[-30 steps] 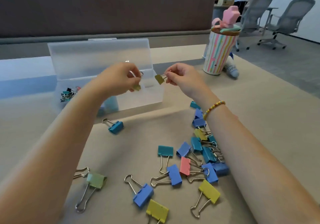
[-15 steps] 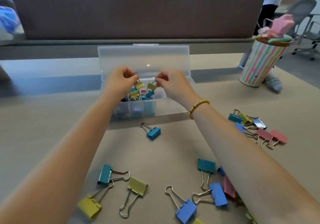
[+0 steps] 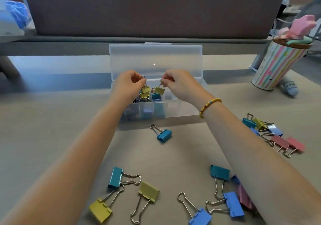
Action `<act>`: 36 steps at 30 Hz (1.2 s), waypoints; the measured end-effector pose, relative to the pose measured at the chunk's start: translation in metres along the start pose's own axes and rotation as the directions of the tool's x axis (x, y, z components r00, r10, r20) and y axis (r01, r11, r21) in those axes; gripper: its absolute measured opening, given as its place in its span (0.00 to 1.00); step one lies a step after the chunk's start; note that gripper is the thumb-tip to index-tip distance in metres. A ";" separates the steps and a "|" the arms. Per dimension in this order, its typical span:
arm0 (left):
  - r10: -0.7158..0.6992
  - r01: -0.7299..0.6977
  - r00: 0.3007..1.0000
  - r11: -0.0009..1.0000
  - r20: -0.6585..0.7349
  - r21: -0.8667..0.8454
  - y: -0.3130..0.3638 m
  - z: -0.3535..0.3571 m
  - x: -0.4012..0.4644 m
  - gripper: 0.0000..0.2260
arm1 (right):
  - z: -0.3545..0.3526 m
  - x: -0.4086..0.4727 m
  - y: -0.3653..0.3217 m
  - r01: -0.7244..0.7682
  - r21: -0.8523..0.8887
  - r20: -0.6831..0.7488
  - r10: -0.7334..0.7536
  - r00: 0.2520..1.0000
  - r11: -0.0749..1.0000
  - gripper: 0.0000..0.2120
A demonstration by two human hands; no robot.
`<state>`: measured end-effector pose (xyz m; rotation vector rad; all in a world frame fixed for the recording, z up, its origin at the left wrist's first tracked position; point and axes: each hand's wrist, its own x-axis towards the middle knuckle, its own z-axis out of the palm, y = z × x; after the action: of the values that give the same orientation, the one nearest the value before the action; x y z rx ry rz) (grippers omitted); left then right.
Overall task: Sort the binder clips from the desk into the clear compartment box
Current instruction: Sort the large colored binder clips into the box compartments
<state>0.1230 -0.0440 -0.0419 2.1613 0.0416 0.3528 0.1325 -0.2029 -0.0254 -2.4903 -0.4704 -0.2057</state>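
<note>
The clear compartment box [image 3: 180,110] stands open in the middle of the desk, its lid upright behind it. Both hands hover over its left-middle compartments. My left hand [image 3: 127,83] pinches the wire handle of a small yellow binder clip [image 3: 146,89]. My right hand [image 3: 178,83] pinches another small yellow clip [image 3: 159,90] by its handle. Both clips hang just above several clips lying in the box. Loose clips lie on the desk: a teal one [image 3: 164,135] right in front of the box, several near the front edge [image 3: 149,190], and a cluster at the right [image 3: 276,136].
A striped paper cup [image 3: 274,64] topped with pink and green items stands at the back right, a small blue-white object [image 3: 289,87] beside it. A dark partition runs along the desk's far side. A person in blue is blurred at far left.
The view has swung left, so the box is now centred. Both hands have lowered their yellow clips from above the box's front wall down over its compartments.
</note>
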 end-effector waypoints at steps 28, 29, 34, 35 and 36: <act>0.008 -0.007 1.000 0.998 0.021 -0.060 0.001 -0.001 -0.001 0.06 | 0.000 0.002 -0.003 0.021 -0.223 0.246 0.035 0.969 0.975 0.20; 0.007 -0.004 1.000 0.996 0.030 -0.089 0.002 -0.002 -0.002 0.05 | -0.001 0.002 -0.003 0.006 -0.181 0.212 0.033 0.977 0.983 0.19; -0.023 0.040 0.997 0.973 0.076 -0.228 0.010 -0.003 0.000 0.03 | -0.004 -0.003 -0.013 -0.020 0.083 0.195 0.004 0.981 0.996 0.14; -0.025 0.045 0.996 0.970 0.086 -0.239 0.012 -0.003 0.000 0.03 | -0.003 -0.003 -0.015 -0.029 0.097 0.184 0.011 0.983 0.995 0.13; -0.029 0.054 0.994 0.967 0.103 -0.247 0.015 -0.003 0.000 0.02 | -0.002 -0.002 -0.016 -0.044 0.107 0.168 0.026 0.986 0.993 0.12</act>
<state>0.1203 -0.0502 -0.0287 1.9218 -0.0133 0.2140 0.1245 -0.1927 -0.0157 -2.4152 -0.4915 0.0418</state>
